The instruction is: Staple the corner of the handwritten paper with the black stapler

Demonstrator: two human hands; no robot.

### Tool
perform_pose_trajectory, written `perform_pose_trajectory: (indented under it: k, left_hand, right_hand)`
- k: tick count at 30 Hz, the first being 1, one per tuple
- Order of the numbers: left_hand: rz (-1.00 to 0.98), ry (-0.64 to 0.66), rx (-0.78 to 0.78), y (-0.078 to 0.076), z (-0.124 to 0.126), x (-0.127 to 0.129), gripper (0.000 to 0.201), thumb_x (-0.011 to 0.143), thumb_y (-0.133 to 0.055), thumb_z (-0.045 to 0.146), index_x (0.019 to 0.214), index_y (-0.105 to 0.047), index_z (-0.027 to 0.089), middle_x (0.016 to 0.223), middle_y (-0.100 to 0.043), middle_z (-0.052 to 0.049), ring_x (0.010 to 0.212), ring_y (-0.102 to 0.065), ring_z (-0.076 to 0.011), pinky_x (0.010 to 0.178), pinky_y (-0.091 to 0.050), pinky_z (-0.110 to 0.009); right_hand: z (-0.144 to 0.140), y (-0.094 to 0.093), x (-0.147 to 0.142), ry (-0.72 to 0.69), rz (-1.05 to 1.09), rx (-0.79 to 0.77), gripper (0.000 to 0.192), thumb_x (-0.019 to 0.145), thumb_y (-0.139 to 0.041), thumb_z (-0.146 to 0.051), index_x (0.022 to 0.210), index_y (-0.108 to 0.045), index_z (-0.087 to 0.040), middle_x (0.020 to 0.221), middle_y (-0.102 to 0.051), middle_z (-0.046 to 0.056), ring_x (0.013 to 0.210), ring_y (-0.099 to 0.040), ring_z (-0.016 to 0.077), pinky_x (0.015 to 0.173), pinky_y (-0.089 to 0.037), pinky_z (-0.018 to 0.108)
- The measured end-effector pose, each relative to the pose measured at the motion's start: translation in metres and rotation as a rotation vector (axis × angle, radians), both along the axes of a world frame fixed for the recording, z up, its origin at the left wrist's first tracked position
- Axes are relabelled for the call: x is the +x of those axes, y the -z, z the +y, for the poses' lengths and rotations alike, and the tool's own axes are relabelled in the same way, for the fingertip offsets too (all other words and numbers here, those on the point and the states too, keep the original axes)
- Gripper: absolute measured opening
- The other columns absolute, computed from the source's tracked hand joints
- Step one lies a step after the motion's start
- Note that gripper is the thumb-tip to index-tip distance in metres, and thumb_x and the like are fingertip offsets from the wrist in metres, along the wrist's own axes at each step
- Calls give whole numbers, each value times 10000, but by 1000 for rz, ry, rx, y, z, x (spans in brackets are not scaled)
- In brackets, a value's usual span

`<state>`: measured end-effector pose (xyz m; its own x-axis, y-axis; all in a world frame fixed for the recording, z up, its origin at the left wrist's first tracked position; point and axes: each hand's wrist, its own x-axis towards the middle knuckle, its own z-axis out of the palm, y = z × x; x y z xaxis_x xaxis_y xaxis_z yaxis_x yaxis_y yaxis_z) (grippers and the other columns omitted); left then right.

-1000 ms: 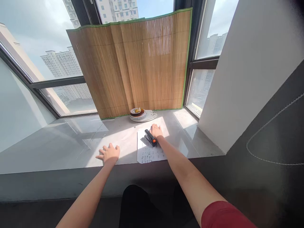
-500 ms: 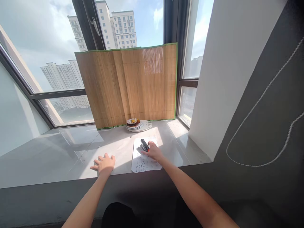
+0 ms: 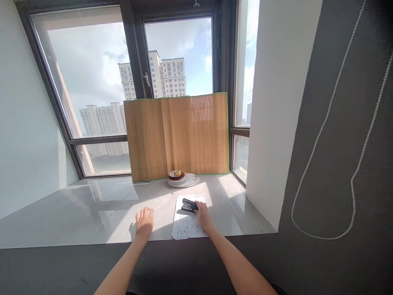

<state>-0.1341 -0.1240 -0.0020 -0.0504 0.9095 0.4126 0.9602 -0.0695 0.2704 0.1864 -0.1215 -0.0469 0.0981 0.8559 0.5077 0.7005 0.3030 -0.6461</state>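
I had both hands out on the grey window ledge (image 3: 92,217). My right hand (image 3: 202,215) was on the black stapler (image 3: 188,205), fingers wrapped over its near end, so that hand was grasping the stapler. The stapler lay on the upper part of a printed sheet of paper (image 3: 187,225), long axis running roughly from nine to three o'clock, and the paper itself lay flat near the front edge of the ledge, partly in a patch of sunlight. My left hand (image 3: 144,223) rested palm down on the bare ledge at about nine o'clock from the paper, just beside its left edge but not on it; its fingers were spread and relaxed, holding nothing. At twelve o'clock from the stapler, further back on the ledge, stood a small stack of plates (image 3: 181,179) with something brownish and yellow on top, too small for me to identify. Right behind the plates a bamboo mat (image 3: 178,135) with a green border stood upright against the window (image 3: 92,82), covering its lower middle part. At three o'clock a white wall (image 3: 276,102) closed off the ledge, and a beaded cord (image 3: 325,131) hung in a loop on the dark wall nearer to me.
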Motion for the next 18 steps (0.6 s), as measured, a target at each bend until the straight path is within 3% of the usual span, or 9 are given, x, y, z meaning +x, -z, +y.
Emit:
perform_pose_trajectory:
  k: [1,3,6,8,13,18]
  left_hand:
    - [-53,134,30,-2,-1,14,394,980,-415,141,1137,-771,204,1358,-702,-215,1398,-579,-370,1265,-334,-564]
    - [-285,252,-3,-3,-3,49,375,997,-413,169,1156,-752,198,1301,-722,-176,1361,-625,-332,1236,-410,-500]
    - [-400,246,-40,2,-1,105,393,1046,-433,252,1314,-702,150,1417,-703,-191,1368,-662,-283,1189,-472,-402]
    - [-461,233,-81,8,0,129,420,1049,-470,267,1383,-672,112,1460,-698,-216,1386,-669,-281,1167,-485,-365]
    - [-573,198,-166,13,2,130,517,1067,-407,272,1483,-603,37,1569,-622,-266,1474,-611,-310,1194,-456,-366]
    - [-668,239,-217,6,2,118,541,1057,-385,274,1524,-586,87,1621,-595,-217,1530,-561,-279,1227,-428,-335]
  right_hand:
    - [3,3,2,-6,27,24,520,884,-526,-13,1334,-715,-192,1221,-749,131,1171,-701,311,996,-580,406]
    - [8,7,5,13,86,73,563,876,-477,4,1349,-714,-188,1207,-746,124,1144,-719,282,995,-587,394]
    - [12,8,9,88,148,111,473,904,-456,-37,1261,-729,-185,1161,-753,122,1108,-729,265,998,-580,387]
    - [12,6,10,113,133,115,386,917,-464,-69,1161,-731,-203,1116,-760,103,1077,-729,258,979,-574,373]
    - [3,1,3,191,-117,83,361,944,-436,-10,1087,-701,-210,1101,-753,103,1084,-695,256,943,-537,335]
    - [-14,-7,-9,293,-348,29,394,1004,-426,-29,1268,-670,-189,1264,-711,148,1224,-644,296,970,-526,376]
